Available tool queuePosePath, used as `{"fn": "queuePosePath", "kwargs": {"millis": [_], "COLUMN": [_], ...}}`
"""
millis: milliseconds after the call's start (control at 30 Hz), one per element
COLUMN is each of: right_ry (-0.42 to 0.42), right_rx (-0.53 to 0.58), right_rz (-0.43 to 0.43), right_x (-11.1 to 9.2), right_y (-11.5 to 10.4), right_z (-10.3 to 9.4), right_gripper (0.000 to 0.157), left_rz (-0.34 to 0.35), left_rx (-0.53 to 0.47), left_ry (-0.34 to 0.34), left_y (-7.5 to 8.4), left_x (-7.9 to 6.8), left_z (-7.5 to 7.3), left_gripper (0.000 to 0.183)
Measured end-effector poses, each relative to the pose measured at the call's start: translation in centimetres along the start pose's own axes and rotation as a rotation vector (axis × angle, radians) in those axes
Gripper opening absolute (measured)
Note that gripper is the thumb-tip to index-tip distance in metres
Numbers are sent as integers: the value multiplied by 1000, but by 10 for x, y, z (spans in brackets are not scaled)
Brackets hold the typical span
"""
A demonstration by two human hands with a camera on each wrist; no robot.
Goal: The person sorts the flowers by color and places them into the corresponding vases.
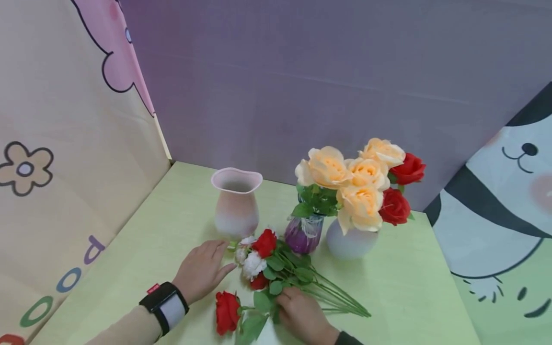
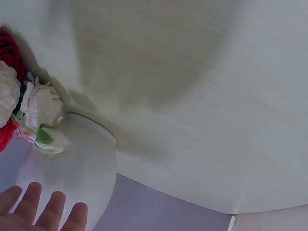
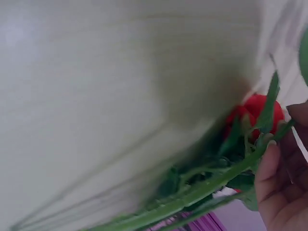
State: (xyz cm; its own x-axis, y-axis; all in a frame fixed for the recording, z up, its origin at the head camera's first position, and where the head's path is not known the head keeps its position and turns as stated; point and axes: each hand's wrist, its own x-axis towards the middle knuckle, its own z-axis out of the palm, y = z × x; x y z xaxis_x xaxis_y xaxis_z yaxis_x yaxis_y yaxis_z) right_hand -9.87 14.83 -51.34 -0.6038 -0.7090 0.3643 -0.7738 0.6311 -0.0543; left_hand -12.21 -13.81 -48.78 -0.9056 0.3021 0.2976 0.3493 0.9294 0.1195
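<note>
R grip: your R grip (image 1: 304,314) is pinching a green stem (image 3: 211,187) betw. thumb & fingers, approx. where leaves branch off; seen best in the R wrist view.
Stem's bloom: prob. the single red rose (image 1: 226,314), lying on the near side of the worktop (image 1: 405,273), L of that grip, its green leaves (image 1: 254,326) betw.
L grip: your L grip (image 1: 202,268) is spread, fingers straight, nothing pinched; it's just beside the flower heads & near the pink-white vase (image 1: 236,215). Can't tell if a fingertip touches a petal.
Bunch: red rose heads (image 1: 265,243) & white flowers (image 1: 253,265) lie just in front of the purple vase (image 1: 304,237), bare stem ends (image 1: 345,297) pointing R & toward you.
Standing flowers: peach roses (image 1: 364,206) & two red ones (image 1: 407,168) rise above the purple vase & the round white vase (image 1: 351,242); can't tell which vase each is in.
Handling tips: pinch firm but light, on stem, not leaf. Other stems lie v. close, so leaves could snag; I'd draw yours out along its length, low & slow, w/ L fingers steadying the bunch by its stems, not petals. Mind your L fingertips nr the vase; a bump might tip it.
</note>
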Motion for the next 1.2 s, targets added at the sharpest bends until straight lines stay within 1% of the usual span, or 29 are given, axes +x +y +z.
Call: {"fn": "queuePosePath", "kwargs": {"millis": [200,267,367,467,500,600,700,800,900,1000,1200], "right_ry": [-7,12,98,228,274,375,436,486,540,590,715], "right_rx": [156,190,206,219,217,233,258,296,309,308,278], "right_rz": [83,97,74,31,17,6,20,15,-3,3,44], "right_x": [8,10,12,15,16,18,19,20,23,27,34], "right_y": [-4,-3,0,6,8,15,23,30,35,40,50], "right_z": [-23,-30,-38,-47,-49,-58,-66,-73,-81,-90,-106], "right_gripper": [15,15,19,23,24,22,14,11,20,32,36], "left_rz": [-19,-21,-20,-22,-22,-11,10,28,38,44,65], "left_rx": [-34,-38,-19,1,3,-4,-6,-5,-6,-12,-12], "left_ry": [-23,-31,-59,-73,-71,-35,-8,3,5,3,11], "left_y": [0,1,2,3,3,2,2,3,4,5,10], "left_x": [4,5,6,7,8,10,13,16,18,21,27], "left_z": [-1,-2,-4,-6,-6,-7,-7,-8,-9,-10,-10], "left_gripper": [65,65,62,62,62,63,63,63,62,61,59]}}
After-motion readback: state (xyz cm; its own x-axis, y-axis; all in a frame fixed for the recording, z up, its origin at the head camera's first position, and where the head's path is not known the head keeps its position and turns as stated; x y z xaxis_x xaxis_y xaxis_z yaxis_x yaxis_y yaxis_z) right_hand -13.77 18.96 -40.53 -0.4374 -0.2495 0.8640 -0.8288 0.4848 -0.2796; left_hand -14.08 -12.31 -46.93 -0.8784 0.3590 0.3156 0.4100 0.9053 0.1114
